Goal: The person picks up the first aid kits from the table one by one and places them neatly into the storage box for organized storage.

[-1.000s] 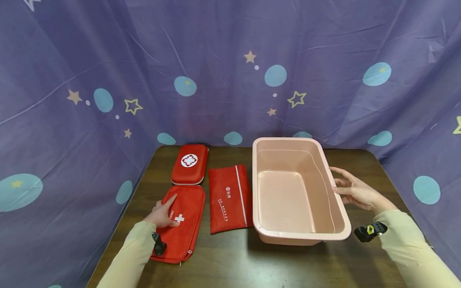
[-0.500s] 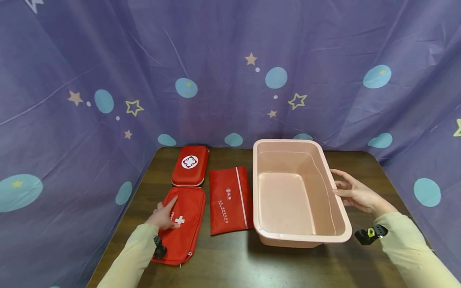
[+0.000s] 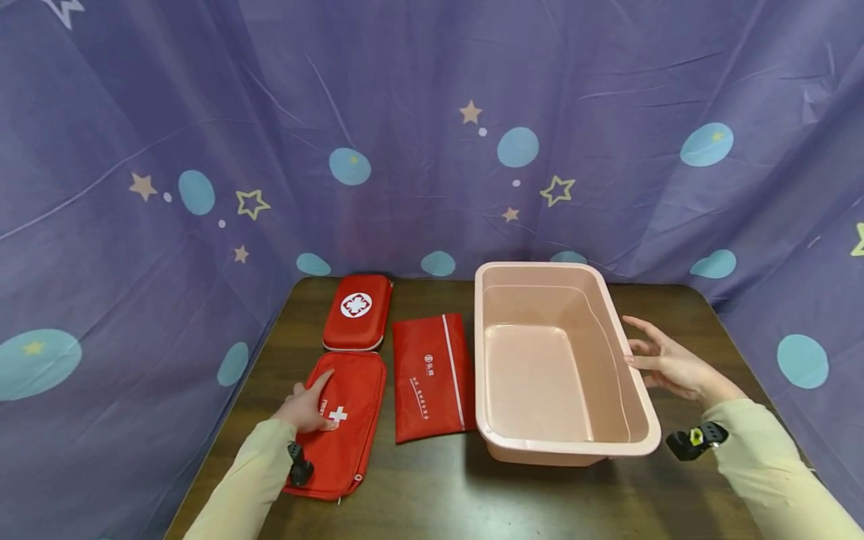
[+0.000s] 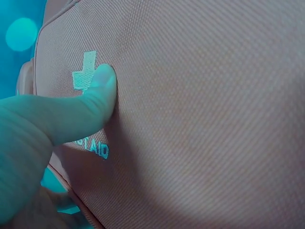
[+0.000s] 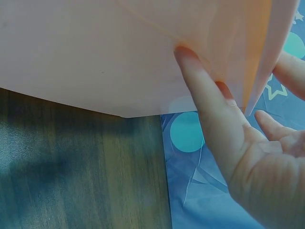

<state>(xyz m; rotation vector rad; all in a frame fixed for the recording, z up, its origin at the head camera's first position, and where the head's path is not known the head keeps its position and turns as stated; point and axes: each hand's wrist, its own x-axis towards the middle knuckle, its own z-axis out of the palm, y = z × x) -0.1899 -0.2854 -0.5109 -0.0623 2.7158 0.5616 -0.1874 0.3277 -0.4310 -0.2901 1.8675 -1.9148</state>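
Note:
A red zippered first aid pouch (image 3: 358,397) with a white cross lies at the table's left. My left hand (image 3: 304,409) grips its left side; in the left wrist view the thumb (image 4: 102,90) presses beside the cross, while other fingers (image 4: 57,202) show past the pouch's edge. At the right, my right hand (image 3: 675,369) touches a pink plastic tub (image 3: 644,405) by its right rim. In the right wrist view, outstretched fingers (image 5: 202,88) meet the tub's outer wall (image 5: 86,57). Nothing lies inside the tub.
A red hard case (image 3: 354,326) with a round white emblem sits behind the pouch. Between pouch and tub lies a flat red bag (image 3: 421,401) with a white stripe. Purple curtains (image 3: 405,112) enclose the brown wooden table (image 3: 432,495) at the back and sides.

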